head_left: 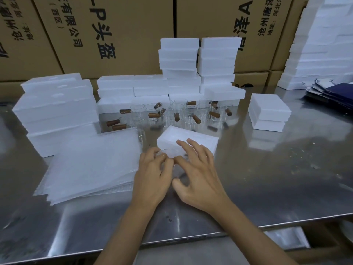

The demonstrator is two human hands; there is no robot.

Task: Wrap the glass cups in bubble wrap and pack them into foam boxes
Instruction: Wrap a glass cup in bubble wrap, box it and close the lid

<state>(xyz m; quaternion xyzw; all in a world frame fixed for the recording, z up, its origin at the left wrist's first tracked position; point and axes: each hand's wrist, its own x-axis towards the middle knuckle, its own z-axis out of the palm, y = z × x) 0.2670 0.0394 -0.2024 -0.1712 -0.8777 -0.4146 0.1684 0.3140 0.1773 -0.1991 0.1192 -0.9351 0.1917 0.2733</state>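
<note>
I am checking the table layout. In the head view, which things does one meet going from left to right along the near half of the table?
Stack of bubble wrap sheets → left hand → right hand → bare steel table.

white foam boxes (269, 111), clear cups (176, 111) — brown handles (154, 115), silver table (267, 169)

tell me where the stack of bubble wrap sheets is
In the head view, the bubble wrap stack lies on the steel table, just beside the left hand, in front of the foam boxes.
</note>
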